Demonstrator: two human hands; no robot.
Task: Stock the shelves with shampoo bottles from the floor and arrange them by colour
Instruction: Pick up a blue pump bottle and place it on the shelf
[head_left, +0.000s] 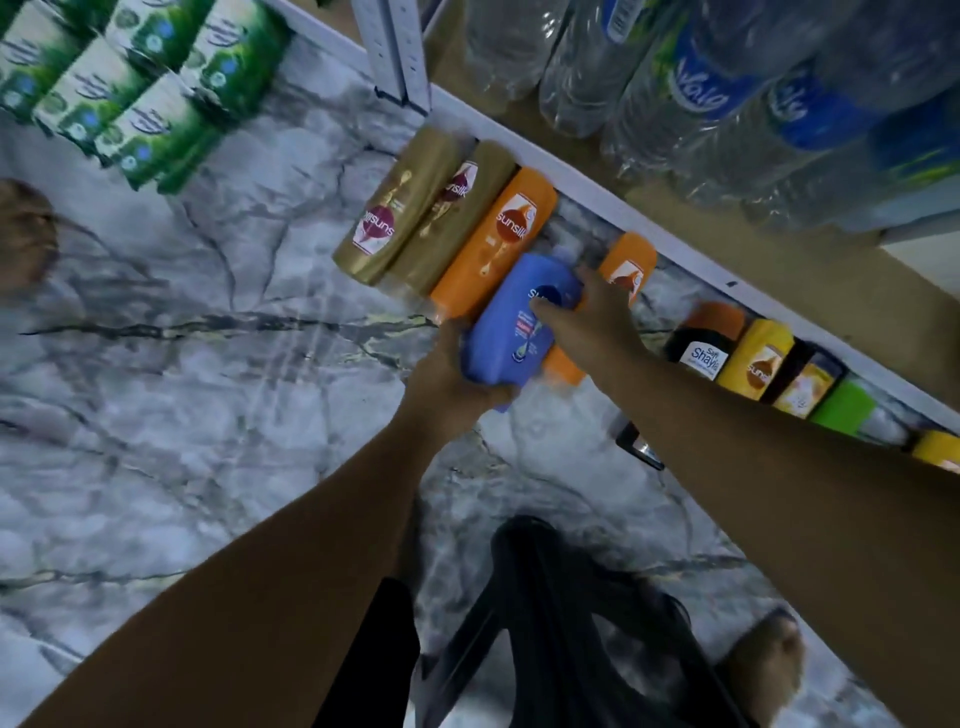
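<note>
My left hand (452, 364) grips the base of the blue shampoo bottle (519, 332). My right hand (587, 317) clasps its upper end, thumb across the label. The bottle sits low over the marble floor (208, 364), beside an orange bottle (498, 244). Step in hand, as I judge it: pick-up. The next move calls for lifting it clear and placing it on the shelf (597, 189) by colour.

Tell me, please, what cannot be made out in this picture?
All in the head view:
- blue bottle: label partly covered by the right hand, lower end by the left hand.
- yellow bottle: cut off by the right edge.
- water bottles: labels blurred.
- dark object under the right forearm: unidentifiable.
</note>
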